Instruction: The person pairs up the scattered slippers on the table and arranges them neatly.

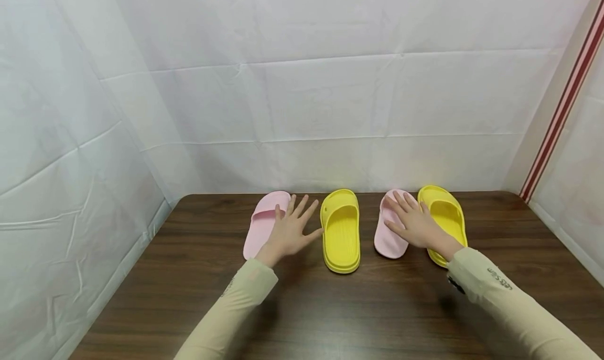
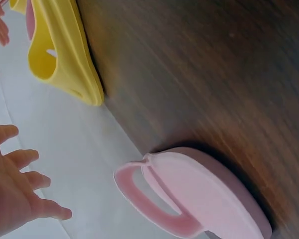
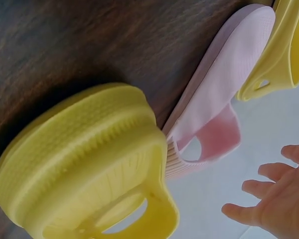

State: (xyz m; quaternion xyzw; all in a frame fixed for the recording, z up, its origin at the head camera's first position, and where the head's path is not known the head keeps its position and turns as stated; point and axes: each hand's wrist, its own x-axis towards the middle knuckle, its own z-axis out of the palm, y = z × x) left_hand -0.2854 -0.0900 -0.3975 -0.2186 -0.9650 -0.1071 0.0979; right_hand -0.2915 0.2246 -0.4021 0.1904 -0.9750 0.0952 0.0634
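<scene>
Two pink slippers and two yellow slippers stand in a row along the back of the table, toes toward the wall, a pink one at the left end. My left hand (image 1: 291,233) is spread above the gap between the left pink slipper (image 1: 260,233) and the left yellow slipper (image 1: 342,239). Over the right pink slipper (image 1: 389,239) hovers my right hand (image 1: 417,226), fingers spread, partly covering it and the right yellow slipper (image 1: 445,218). Both wrist views show the hands raised off the slippers, with nothing in them.
The dark wooden table (image 1: 302,318) ends at a white cloth wall (image 1: 325,98) just behind the slippers. More white sheeting (image 1: 61,192) hangs along the left. A red stripe (image 1: 561,108) runs down the right corner.
</scene>
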